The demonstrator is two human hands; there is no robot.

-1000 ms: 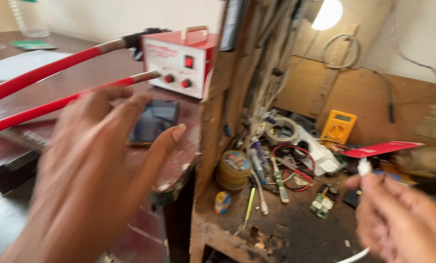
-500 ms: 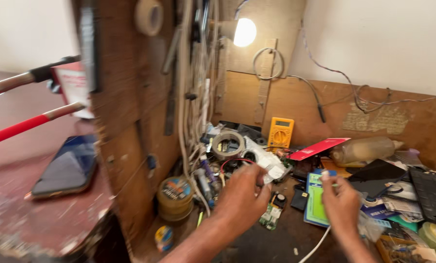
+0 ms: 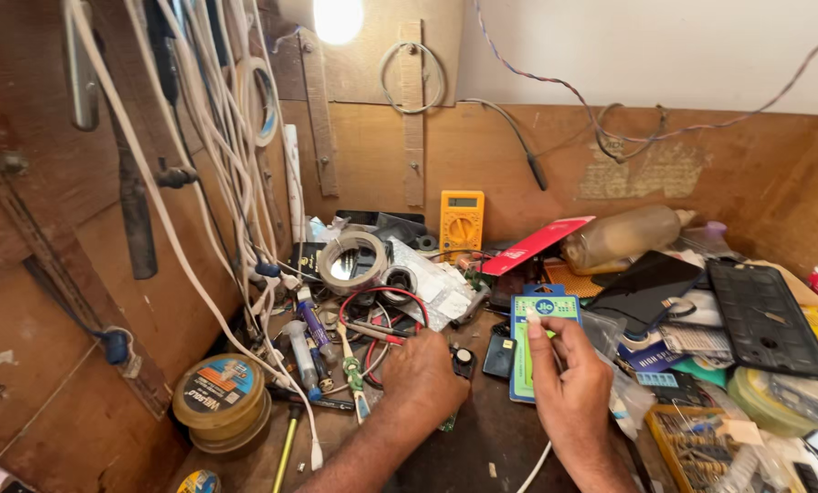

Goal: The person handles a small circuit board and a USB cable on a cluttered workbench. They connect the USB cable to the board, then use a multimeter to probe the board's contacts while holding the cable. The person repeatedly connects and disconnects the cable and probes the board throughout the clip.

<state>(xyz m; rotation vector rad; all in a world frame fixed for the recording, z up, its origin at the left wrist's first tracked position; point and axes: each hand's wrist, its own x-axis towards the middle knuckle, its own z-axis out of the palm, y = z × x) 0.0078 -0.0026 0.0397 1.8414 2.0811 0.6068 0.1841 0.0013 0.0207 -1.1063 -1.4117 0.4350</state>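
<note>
Head view: right hand point(image 3: 569, 388) pinches white cable point(image 3: 534, 321) (thin); left hand point(image 3: 424, 376) down.

Bare bench wood point(image 3: 482, 438) is left open only between the left hand point(image 3: 422, 379) and the right hand point(image 3: 569, 388); the left is hemmed by hanging white cables point(image 3: 235, 228) and solder tins point(image 3: 221, 402). The right is blocked by piled phone parts point(image 3: 765, 315).

A green-and-blue flat package point(image 3: 538, 351) lies mid-bench; behind it stands a yellow meter's grey screen point(image 3: 462, 202).
</note>
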